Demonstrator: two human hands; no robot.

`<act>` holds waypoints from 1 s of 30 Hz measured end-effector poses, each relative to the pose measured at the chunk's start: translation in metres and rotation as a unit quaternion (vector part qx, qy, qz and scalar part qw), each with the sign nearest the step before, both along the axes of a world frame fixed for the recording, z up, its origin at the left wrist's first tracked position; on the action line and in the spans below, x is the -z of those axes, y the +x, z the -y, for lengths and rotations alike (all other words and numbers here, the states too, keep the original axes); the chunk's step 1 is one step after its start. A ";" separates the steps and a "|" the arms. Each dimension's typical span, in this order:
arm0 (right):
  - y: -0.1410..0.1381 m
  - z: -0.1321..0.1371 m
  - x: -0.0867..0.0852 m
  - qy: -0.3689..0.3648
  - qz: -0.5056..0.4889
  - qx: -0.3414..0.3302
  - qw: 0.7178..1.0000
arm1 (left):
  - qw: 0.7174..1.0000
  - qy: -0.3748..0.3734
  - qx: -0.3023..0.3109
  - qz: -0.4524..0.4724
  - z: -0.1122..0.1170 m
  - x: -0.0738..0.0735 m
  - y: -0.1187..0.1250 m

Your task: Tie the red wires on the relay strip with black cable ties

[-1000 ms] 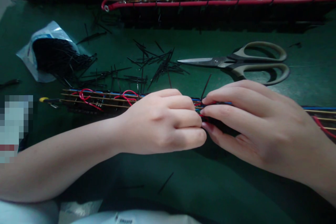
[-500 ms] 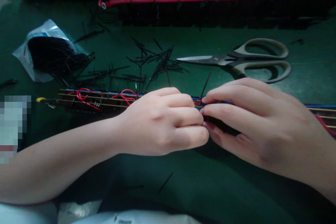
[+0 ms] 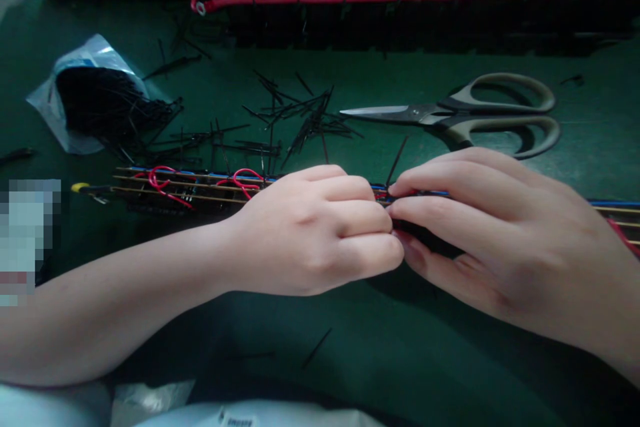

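A long narrow assembly (image 3: 165,197) with brass-coloured rails and red and blue wires lies across the table under both hands. My left hand (image 3: 320,233) is closed over its middle, fingers curled under; what they grip is hidden. My right hand (image 3: 495,233) meets it from the right, its fingertips drawn together at the assembly against my left fingers. Whatever is between them is hidden. A thin black cable tie (image 3: 399,159) sticks up beside my right index fingertip. Further tie ends stand up along the assembly left of there.
Scissors (image 3: 425,113) lie behind my right hand. Loose black cable ties (image 3: 305,110) are scattered behind the assembly, near an opened plastic bag (image 3: 100,107) full of them. A yellow-tipped piece (image 3: 80,187) is at the assembly's left end. Another assembly with thick red cable (image 3: 320,0) lies at the back.
The whole view has shifted slightly, so everything sits a little further right. Both hands keep nearly the same pose at the same place on the assembly.
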State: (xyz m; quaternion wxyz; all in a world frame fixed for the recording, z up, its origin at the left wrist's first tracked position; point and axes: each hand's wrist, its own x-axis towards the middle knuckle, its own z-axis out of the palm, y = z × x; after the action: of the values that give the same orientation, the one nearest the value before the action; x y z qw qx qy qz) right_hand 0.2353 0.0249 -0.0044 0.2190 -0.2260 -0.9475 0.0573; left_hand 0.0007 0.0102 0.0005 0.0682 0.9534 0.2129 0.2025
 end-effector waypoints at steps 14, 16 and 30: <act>-0.001 -0.002 -0.001 0.005 0.003 0.003 1.000 | 1.000 0.014 -0.004 -0.016 0.001 0.001 -0.001; -0.001 -0.002 -0.002 0.005 0.003 0.004 1.000 | 1.000 0.013 -0.003 -0.011 0.002 0.002 0.000; -0.002 -0.002 -0.002 -0.001 -0.003 0.003 1.000 | 1.000 0.008 0.003 -0.010 0.000 0.001 0.000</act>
State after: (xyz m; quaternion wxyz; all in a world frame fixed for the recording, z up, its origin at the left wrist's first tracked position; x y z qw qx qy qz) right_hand 0.2330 0.0266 -0.0021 0.2213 -0.2288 -0.9462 0.0587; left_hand 0.0008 0.0100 -0.0002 0.0590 0.9565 0.2091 0.1945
